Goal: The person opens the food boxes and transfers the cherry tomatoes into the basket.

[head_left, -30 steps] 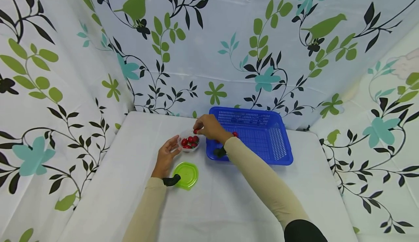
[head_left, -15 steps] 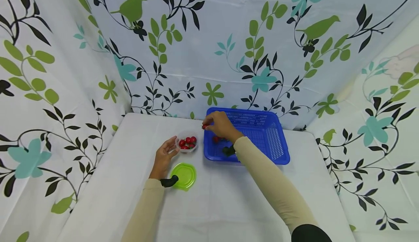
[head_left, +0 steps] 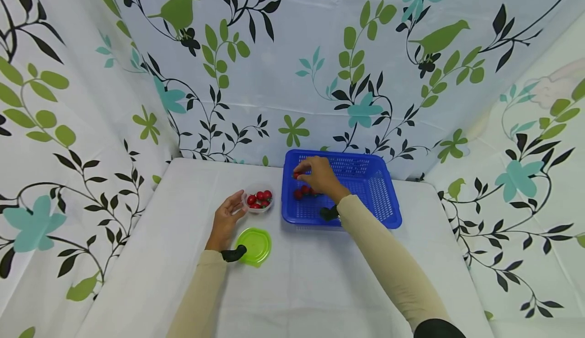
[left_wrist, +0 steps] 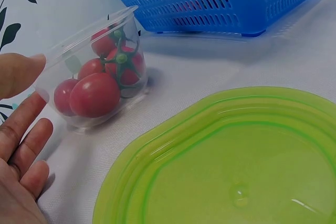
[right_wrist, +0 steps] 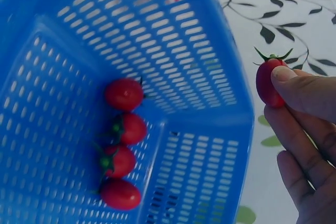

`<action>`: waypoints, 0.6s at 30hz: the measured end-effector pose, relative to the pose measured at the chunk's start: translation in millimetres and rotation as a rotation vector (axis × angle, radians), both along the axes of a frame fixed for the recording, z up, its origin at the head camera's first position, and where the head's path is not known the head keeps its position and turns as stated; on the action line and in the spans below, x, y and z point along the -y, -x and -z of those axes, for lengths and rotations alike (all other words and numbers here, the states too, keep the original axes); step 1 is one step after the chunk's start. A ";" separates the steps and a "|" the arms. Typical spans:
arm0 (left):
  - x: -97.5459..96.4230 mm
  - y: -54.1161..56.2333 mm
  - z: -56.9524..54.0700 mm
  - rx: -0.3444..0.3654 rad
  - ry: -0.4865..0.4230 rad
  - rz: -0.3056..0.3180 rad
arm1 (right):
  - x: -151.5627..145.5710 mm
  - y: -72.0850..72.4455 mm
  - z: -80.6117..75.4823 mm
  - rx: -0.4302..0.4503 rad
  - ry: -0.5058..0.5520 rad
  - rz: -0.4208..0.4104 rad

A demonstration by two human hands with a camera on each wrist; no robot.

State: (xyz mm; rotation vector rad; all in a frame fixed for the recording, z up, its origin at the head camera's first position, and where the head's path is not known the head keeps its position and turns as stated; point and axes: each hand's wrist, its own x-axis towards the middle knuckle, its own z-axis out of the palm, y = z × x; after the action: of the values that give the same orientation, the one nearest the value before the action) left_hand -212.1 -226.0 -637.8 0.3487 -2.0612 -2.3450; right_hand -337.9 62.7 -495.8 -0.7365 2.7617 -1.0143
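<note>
My right hand (head_left: pixel 322 176) pinches a red cherry tomato (right_wrist: pixel 270 83) with a green calyx between thumb and forefinger. In the head view it is over the left end of the blue plastic basket (head_left: pixel 389 196). Several more cherry tomatoes (right_wrist: pixel 125 94) lie in a row on the basket's floor, partly behind the right hand in the head view. My left hand (head_left: pixel 224 221) holds the left side of a small clear plastic container (left_wrist: pixel 79 120), thumb at its rim and forefinger on its wall. Several tomatoes (left_wrist: pixel 95 95) sit inside it.
A green lid (head_left: pixel 254 246) lies flat on the white-covered table (head_left: pixel 320 282), in front of the container and close to the left wrist. The basket stands right of the container, near the patterned curtain (head_left: pixel 292 99) at the back.
My right hand has moved right with the pinched tomato, from above the container to over the basket's left end. The left hand stays at the container. The head view has shifted slightly.
</note>
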 end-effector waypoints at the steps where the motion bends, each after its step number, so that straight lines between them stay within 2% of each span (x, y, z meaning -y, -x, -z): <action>1: 0.1 -0.1 0.2 -0.001 0.003 -0.001 | -2.9 0.3 0.8 0.007 0.002 0.006; 12: -0.4 -0.2 -0.1 -0.010 -0.013 -0.002 | -37.2 6.6 11.6 0.009 -0.007 0.063; 18: 0.1 0.0 1.2 -0.014 0.008 -0.003 | -49.8 9.4 16.5 0.004 -0.026 0.076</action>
State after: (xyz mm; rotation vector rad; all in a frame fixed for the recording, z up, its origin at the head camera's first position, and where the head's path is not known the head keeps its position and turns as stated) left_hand -212.1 -226.1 -639.0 0.3338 -2.0611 -2.3300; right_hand -347.2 112.4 -512.3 -0.6295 2.8138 -0.9906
